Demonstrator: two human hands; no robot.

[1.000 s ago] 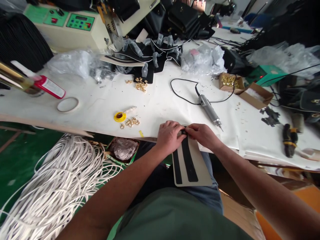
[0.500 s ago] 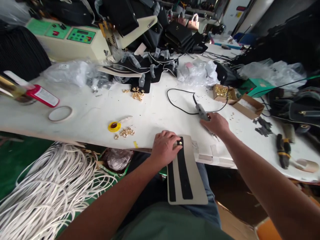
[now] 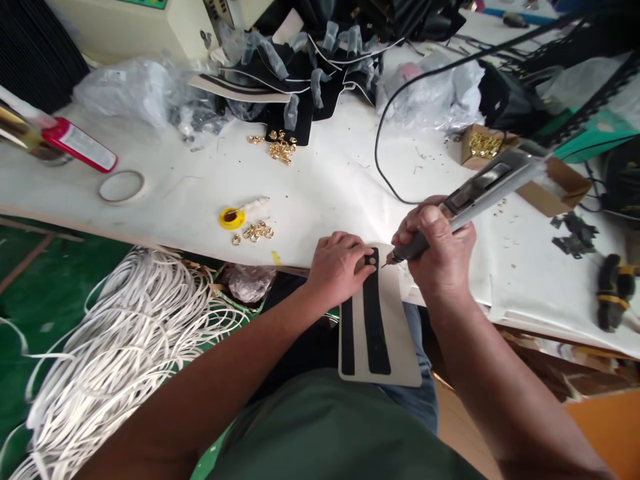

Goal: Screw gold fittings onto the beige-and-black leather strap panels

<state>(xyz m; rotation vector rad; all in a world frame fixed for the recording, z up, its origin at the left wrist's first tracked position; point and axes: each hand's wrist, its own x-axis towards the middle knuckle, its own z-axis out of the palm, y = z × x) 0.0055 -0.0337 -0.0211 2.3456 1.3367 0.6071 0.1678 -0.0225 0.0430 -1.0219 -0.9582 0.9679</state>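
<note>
My left hand [image 3: 340,267] grips the upper part of a beige flat panel [image 3: 407,357], thumb and fingers closing at its top edge. Two black strips [image 3: 377,327] run down the panel, and a small gold stud [image 3: 373,261] sits at the top of the longer one. Wrapped in my right hand [image 3: 445,250] is a grey pen-shaped electric tool [image 3: 487,183] with a cord. Its thin metal bit points down-left, close to the stud; I cannot tell whether it touches the panel. The panel's lower part hangs over my lap.
Gold rings [image 3: 257,231] lie by a yellow-rimmed dish [image 3: 232,218], with more gold fittings [image 3: 281,150] behind. Further left are a tape roll [image 3: 121,186] and red bottle [image 3: 85,145]. A box of gold pieces [image 3: 483,143] and pliers [image 3: 614,293] stand right. White cord [image 3: 135,347] piles below.
My right hand has lifted the electric tool off the table and brought its tip left to the panel's top. The cord rose with it. My left hand keeps holding the panel; the view has tilted down.
</note>
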